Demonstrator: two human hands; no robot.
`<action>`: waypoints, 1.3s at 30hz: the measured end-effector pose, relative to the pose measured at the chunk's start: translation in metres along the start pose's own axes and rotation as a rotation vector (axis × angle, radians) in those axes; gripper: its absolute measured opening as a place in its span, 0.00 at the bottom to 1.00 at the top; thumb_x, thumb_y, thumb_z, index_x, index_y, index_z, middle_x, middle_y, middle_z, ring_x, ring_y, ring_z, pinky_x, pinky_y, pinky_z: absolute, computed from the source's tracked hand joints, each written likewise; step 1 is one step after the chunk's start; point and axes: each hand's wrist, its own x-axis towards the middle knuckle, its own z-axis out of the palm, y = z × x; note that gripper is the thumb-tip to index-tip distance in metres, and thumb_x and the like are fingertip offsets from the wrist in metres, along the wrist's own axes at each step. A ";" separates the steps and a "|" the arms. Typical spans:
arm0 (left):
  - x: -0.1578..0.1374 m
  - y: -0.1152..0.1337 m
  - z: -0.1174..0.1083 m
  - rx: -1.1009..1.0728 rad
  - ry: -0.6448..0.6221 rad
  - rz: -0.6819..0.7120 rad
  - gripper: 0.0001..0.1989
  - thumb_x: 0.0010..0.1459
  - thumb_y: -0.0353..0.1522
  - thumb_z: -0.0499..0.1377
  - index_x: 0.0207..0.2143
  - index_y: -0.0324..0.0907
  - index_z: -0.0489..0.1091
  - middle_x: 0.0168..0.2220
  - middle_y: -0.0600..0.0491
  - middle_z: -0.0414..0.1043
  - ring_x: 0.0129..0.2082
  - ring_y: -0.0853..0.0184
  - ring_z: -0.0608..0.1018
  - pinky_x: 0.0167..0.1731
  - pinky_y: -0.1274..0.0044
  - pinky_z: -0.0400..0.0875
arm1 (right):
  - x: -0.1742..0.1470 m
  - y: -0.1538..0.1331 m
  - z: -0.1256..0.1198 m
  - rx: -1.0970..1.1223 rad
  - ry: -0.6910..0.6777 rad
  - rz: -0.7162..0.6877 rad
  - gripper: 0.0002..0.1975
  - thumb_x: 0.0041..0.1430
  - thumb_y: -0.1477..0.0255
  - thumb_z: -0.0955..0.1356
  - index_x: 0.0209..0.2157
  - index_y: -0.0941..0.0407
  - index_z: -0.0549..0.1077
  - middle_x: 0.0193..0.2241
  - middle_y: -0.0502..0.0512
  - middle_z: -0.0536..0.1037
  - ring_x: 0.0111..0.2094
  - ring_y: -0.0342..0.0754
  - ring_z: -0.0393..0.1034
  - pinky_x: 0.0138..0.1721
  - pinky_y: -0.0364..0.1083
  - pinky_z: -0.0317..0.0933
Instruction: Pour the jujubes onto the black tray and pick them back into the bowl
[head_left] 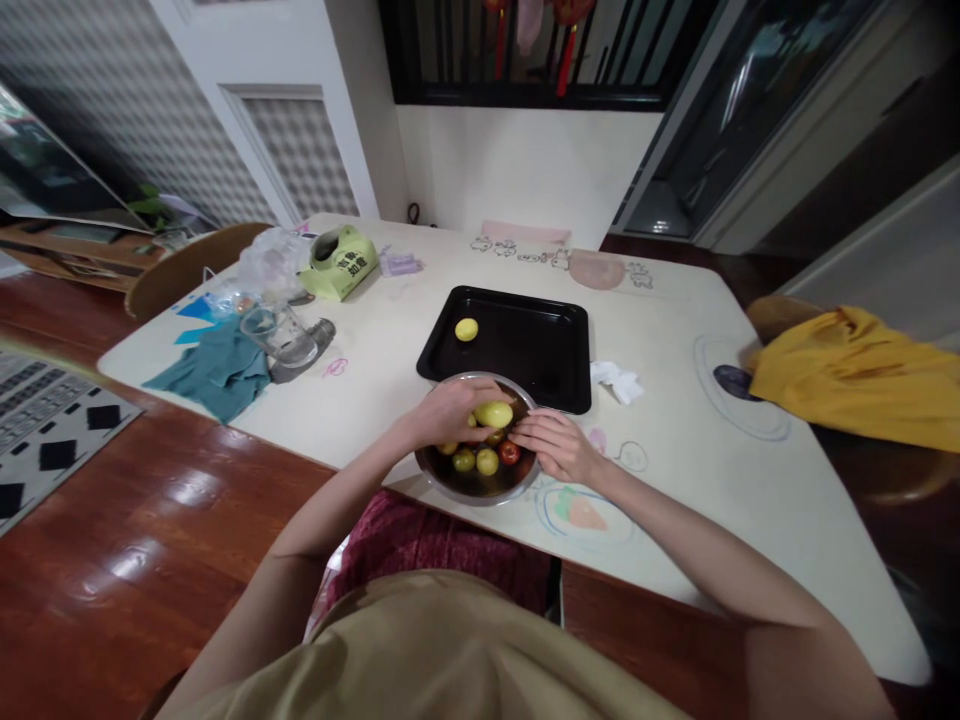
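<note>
A round metal bowl (480, 494) stands near the front edge of the table, with several small fruits in it: green-yellow ones (487, 461) and a red one (510, 452). My left hand (454, 408) reaches over its left side, fingers closed round a yellow lemon-like fruit (494, 414) above the others. At the right rim, my right hand (561, 446) has its fingers over the edge and its thumb towards the outside, holding the bowl. Just behind lies a black baking tray (532, 345) bearing one yellow fruit (466, 329).
A crumpled white tissue (617, 381) lies right of the tray. To the left are a glass jug (281, 337), a teal cloth (217, 370), a green carton (341, 262) and a clear plastic bag (271, 260). A yellow garment (862, 370) hangs over a chair at the right.
</note>
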 end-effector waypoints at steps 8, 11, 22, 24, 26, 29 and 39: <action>-0.008 0.002 -0.004 -0.005 -0.052 -0.008 0.30 0.62 0.34 0.69 0.65 0.50 0.69 0.61 0.47 0.77 0.60 0.54 0.80 0.61 0.63 0.75 | 0.007 -0.003 -0.001 -0.018 0.063 -0.038 0.21 0.76 0.73 0.57 0.57 0.63 0.77 0.44 0.64 0.87 0.50 0.54 0.81 0.56 0.59 0.75; -0.009 0.003 -0.001 -0.008 -0.039 0.000 0.29 0.65 0.39 0.68 0.66 0.49 0.69 0.61 0.46 0.77 0.60 0.55 0.80 0.62 0.64 0.75 | 0.006 -0.002 -0.001 -0.030 0.066 -0.042 0.21 0.76 0.73 0.58 0.57 0.61 0.78 0.44 0.63 0.87 0.50 0.54 0.81 0.56 0.59 0.75; -0.012 0.001 0.001 -0.019 -0.039 -0.049 0.26 0.66 0.39 0.68 0.64 0.45 0.71 0.61 0.44 0.76 0.60 0.55 0.80 0.63 0.64 0.74 | 0.003 0.000 0.002 -0.036 0.099 -0.049 0.21 0.76 0.72 0.58 0.59 0.61 0.77 0.44 0.63 0.86 0.51 0.54 0.81 0.56 0.59 0.75; -0.013 0.001 0.001 -0.022 -0.037 -0.052 0.25 0.67 0.40 0.67 0.63 0.46 0.71 0.61 0.45 0.77 0.60 0.55 0.80 0.62 0.64 0.75 | 0.003 -0.001 0.001 -0.041 0.082 -0.034 0.22 0.76 0.72 0.58 0.60 0.61 0.77 0.46 0.65 0.86 0.53 0.55 0.80 0.56 0.59 0.75; -0.014 0.001 0.002 -0.025 -0.034 -0.055 0.24 0.67 0.40 0.67 0.63 0.46 0.71 0.60 0.45 0.77 0.59 0.55 0.80 0.61 0.63 0.75 | 0.001 0.000 0.001 -0.046 0.058 -0.022 0.23 0.77 0.71 0.57 0.60 0.60 0.77 0.49 0.66 0.85 0.54 0.54 0.80 0.57 0.59 0.74; -0.016 0.000 0.003 -0.034 -0.023 -0.048 0.25 0.68 0.40 0.66 0.64 0.45 0.71 0.61 0.43 0.76 0.60 0.54 0.80 0.61 0.62 0.75 | -0.001 0.000 0.000 -0.052 0.011 -0.006 0.24 0.77 0.71 0.56 0.61 0.58 0.77 0.51 0.65 0.85 0.56 0.53 0.80 0.59 0.59 0.74; -0.013 0.002 -0.009 -0.131 0.038 0.023 0.24 0.69 0.42 0.65 0.64 0.46 0.71 0.61 0.44 0.77 0.60 0.56 0.80 0.61 0.62 0.76 | 0.000 0.000 0.001 -0.054 0.060 -0.029 0.23 0.77 0.70 0.57 0.59 0.61 0.77 0.46 0.64 0.86 0.51 0.54 0.81 0.57 0.59 0.74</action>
